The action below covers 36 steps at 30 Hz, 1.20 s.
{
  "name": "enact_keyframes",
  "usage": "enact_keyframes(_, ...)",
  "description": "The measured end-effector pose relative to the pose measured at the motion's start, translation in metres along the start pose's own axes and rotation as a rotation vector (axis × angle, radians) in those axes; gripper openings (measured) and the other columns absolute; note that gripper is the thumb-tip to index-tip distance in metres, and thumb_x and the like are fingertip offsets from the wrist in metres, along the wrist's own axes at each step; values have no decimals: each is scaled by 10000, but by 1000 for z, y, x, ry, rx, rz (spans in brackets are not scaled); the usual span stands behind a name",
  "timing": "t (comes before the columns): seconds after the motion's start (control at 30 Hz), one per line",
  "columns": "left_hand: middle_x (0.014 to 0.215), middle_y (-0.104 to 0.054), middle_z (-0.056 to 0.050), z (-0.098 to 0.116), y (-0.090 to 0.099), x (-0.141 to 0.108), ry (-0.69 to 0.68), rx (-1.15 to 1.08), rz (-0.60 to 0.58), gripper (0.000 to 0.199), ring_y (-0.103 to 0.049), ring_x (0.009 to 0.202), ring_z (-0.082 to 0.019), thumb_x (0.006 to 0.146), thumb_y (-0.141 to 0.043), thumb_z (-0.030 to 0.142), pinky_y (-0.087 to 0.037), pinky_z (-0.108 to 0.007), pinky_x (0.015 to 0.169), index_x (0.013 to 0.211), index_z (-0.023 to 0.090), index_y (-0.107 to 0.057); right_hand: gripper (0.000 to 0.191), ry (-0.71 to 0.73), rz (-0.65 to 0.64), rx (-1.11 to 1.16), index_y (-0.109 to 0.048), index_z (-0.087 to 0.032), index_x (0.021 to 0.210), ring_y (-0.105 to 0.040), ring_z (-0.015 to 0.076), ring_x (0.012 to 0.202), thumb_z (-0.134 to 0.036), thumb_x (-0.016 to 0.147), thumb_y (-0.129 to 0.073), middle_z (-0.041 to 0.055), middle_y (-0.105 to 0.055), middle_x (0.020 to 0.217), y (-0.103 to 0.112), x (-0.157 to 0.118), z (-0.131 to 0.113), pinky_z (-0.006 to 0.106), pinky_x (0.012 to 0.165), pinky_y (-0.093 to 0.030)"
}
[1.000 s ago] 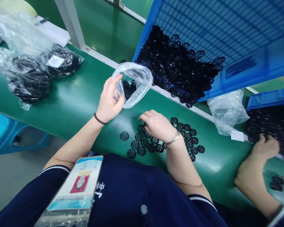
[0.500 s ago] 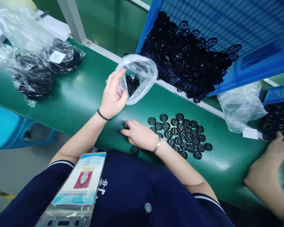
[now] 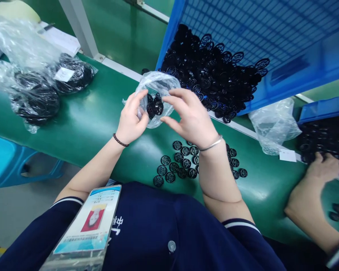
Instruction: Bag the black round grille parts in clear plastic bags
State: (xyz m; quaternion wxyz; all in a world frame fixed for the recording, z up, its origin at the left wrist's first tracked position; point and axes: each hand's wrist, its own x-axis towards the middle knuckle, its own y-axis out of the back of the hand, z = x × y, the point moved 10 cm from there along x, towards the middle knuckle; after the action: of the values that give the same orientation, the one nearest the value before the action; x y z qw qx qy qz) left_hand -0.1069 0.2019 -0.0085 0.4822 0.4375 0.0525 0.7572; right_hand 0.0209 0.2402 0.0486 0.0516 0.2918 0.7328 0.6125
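Observation:
My left hand (image 3: 132, 118) grips the near-left rim of a clear plastic bag (image 3: 161, 77), its fingers and thumb closed on the film. The bag's mouth gapes toward me, and several black round plastic parts (image 3: 154, 107) show inside. At the right side of that mouth is my right hand (image 3: 192, 116), fingers and thumb spread apart with nothing seen between them. Flat black spoked discs (image 3: 182, 172) are spread over the green table just below my right hand. My right forearm hides some of them.
Behind the bag, a tilted blue crate (image 3: 316, 77) spills a heap of black discs (image 3: 209, 71). Filled bags (image 3: 35, 101) lie at left, near a blue stool (image 3: 2, 158). At right are another clear bag (image 3: 274, 128) and a co-worker's hand (image 3: 324, 167) among dark parts.
My right hand has moved from the table up to the bag's mouth and its fingers have spread. More discs show near the table's front edge. My left hand keeps its hold.

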Motion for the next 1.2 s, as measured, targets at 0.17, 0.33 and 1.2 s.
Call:
enact_keyframes(0.17,1324,-552,-113,-3,2,-2,37,2,19,465,-570,1205,-283,926,-491,384,-460,-468,1046,1359,222,-436,253,-333,-509,-181,-573,-188,997,-602,246,851,-378,849,-650,85,-630,947,-54,-53,53,348,675,-475)
enact_keyframes(0.33,1330,-543,-112,0,-2,-3,50,-7,-3,460,-599,1154,-276,928,-493,404,-480,-468,1023,1350,229,-443,323,-421,-751,-222,-568,-188,1025,-616,233,862,-356,790,-713,91,-624,991,-92,-95,56,289,640,-439)
enact_keyframes(1.2,1320,-535,-92,6,-6,-6,77,-108,-27,485,-665,1006,-232,903,-486,336,-566,-404,883,1379,276,-415,213,-264,-291,-69,-588,-175,1052,-578,244,898,-201,841,-572,106,-607,1017,-33,-48,28,374,718,-512)
